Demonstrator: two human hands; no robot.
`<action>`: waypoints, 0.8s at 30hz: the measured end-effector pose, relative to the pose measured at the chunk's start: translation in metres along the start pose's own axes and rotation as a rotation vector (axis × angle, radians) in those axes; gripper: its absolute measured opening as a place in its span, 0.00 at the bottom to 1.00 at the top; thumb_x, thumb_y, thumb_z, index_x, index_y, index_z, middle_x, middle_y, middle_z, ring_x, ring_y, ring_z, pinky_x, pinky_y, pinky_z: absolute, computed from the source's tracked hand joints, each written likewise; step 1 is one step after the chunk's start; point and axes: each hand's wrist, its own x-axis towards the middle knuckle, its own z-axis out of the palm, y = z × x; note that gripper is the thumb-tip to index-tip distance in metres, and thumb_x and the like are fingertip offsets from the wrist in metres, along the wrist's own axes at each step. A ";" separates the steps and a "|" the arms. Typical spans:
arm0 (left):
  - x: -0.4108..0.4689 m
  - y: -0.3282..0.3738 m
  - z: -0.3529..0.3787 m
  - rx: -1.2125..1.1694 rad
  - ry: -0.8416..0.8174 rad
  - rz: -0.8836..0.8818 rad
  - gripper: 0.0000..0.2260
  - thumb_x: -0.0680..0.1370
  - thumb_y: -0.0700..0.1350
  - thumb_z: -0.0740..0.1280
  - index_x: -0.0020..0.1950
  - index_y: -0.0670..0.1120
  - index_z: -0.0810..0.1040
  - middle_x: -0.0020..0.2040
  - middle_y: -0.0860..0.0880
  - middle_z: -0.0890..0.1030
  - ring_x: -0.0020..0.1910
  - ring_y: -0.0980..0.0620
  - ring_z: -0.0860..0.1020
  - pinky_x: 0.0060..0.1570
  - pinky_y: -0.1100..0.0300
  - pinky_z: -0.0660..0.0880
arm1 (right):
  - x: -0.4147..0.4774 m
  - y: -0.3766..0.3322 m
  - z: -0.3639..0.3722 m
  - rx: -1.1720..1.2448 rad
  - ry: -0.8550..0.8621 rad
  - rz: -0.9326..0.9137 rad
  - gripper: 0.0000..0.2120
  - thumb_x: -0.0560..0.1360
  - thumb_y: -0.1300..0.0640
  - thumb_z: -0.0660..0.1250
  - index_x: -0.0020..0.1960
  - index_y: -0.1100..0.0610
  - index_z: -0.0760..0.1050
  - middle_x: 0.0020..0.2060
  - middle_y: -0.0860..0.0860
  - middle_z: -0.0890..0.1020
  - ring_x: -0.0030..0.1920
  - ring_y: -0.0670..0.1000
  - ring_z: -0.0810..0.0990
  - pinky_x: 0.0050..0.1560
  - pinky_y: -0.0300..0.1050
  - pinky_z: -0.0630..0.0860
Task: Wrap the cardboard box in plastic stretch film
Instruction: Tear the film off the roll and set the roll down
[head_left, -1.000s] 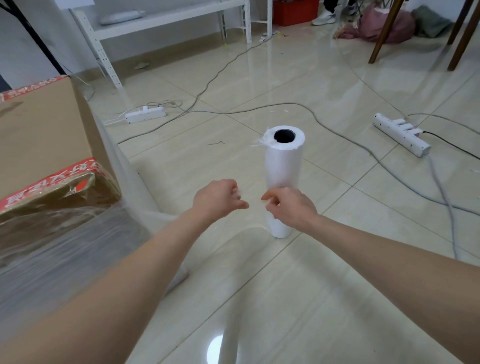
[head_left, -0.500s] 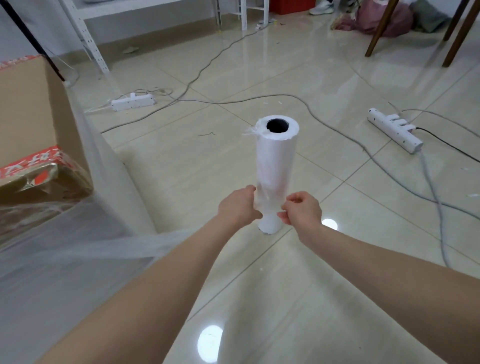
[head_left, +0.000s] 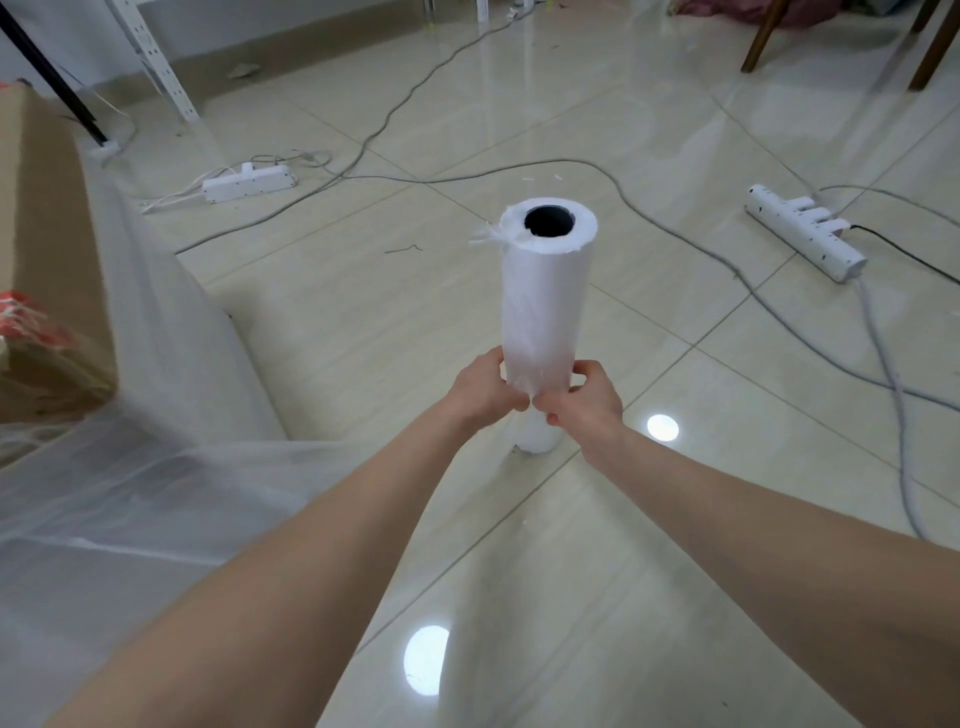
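Far left, the cardboard box (head_left: 47, 249) sits at the frame's edge with red tape on its near corner. A loose sheet of stretch film (head_left: 156, 467) drapes off its side and spreads low over the floor (head_left: 675, 130), passing behind the person's left forearm. Just beyond, a white power strip (head_left: 249, 183) lies on the tiles with cables trailing from it. Centre now: the roll (head_left: 545, 312) of film stands upright with its base on the floor, dark hollow core facing up and a ragged wisp of film at its top rim. The left hand (head_left: 480, 395) is low on the roll's left side, its grip curled round the roll. Right beside it is the right hand (head_left: 584, 402), its grip closed on the roll too, thumb up on the right side and fingertips tucked in at the front, touching the left hand. Whether those fingertips pinch a loose edge of film, I cannot tell. Out right, a second power strip (head_left: 805, 234) lies well apart from the roll with a grey cable looping past it, and brown chair legs (head_left: 758, 36) stand in the top corner.
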 end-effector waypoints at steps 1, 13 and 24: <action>0.002 0.001 0.001 -0.017 0.003 0.001 0.26 0.69 0.35 0.67 0.66 0.47 0.71 0.56 0.44 0.80 0.54 0.46 0.78 0.44 0.57 0.74 | 0.004 -0.001 -0.001 0.009 0.002 -0.010 0.29 0.65 0.60 0.73 0.63 0.53 0.69 0.50 0.55 0.81 0.50 0.58 0.82 0.55 0.54 0.79; -0.004 -0.003 0.002 0.099 -0.017 0.070 0.32 0.72 0.38 0.68 0.74 0.52 0.63 0.67 0.50 0.73 0.64 0.49 0.72 0.53 0.61 0.70 | 0.008 -0.011 -0.008 -0.214 0.005 -0.099 0.31 0.72 0.54 0.70 0.71 0.53 0.63 0.60 0.51 0.77 0.56 0.56 0.78 0.55 0.49 0.75; -0.022 -0.015 0.003 0.373 0.166 0.104 0.22 0.76 0.47 0.66 0.70 0.50 0.70 0.56 0.53 0.82 0.55 0.51 0.79 0.54 0.53 0.76 | -0.028 -0.029 -0.029 -0.619 -0.026 -0.159 0.07 0.72 0.49 0.68 0.47 0.51 0.78 0.45 0.50 0.83 0.45 0.53 0.82 0.47 0.48 0.79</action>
